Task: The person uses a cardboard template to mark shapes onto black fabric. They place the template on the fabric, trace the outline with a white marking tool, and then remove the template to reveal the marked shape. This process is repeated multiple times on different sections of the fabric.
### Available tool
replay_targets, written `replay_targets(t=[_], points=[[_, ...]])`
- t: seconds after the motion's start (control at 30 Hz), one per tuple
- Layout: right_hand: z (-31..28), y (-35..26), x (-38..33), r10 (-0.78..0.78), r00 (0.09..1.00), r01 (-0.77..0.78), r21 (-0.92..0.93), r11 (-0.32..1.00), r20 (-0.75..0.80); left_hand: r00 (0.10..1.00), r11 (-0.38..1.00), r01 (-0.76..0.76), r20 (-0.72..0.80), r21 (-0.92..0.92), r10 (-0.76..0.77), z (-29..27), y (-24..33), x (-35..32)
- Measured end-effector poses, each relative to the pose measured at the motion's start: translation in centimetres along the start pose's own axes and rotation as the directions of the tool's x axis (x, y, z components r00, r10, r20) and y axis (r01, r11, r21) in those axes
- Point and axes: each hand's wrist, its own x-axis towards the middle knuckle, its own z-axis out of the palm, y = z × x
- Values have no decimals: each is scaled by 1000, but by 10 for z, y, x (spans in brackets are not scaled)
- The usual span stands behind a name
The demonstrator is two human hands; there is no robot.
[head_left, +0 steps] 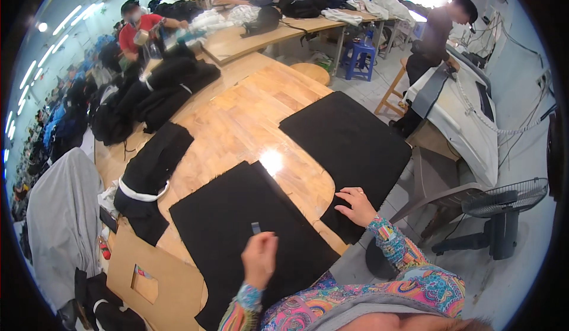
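Observation:
Two black fabric panels lie flat on the wooden table point(237, 109). My left hand point(261, 261) is over the nearer panel point(237, 203), its fingers pinched together. A small grey strip point(255, 227) shows at the fingertips; its kind is too small to tell. My right hand point(357, 206) rests on the near part of the second panel point(349, 141), to the right, with fingers apart and nothing held. That panel reaches over the table's curved right edge.
Left of the panels are a rolled black fabric bundle point(151, 165) with a white band and a brown cardboard template point(121, 257). Dark garments point(169, 88) are piled farther back. A fan point(504, 212) and grey chair point(435, 180) stand right. Co-workers stand or sit beyond.

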Motion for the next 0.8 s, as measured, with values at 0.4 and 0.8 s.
replay_targets(t=[0.4, 0.8], points=[[77, -180, -19, -494, 831, 367, 415, 833, 256, 578, 810, 497, -815, 311, -41, -270, -120, -157], [108, -212, -65, -647, 529, 629, 257, 733, 550, 577, 515, 718, -814, 468, -66, -285, -164, -205]])
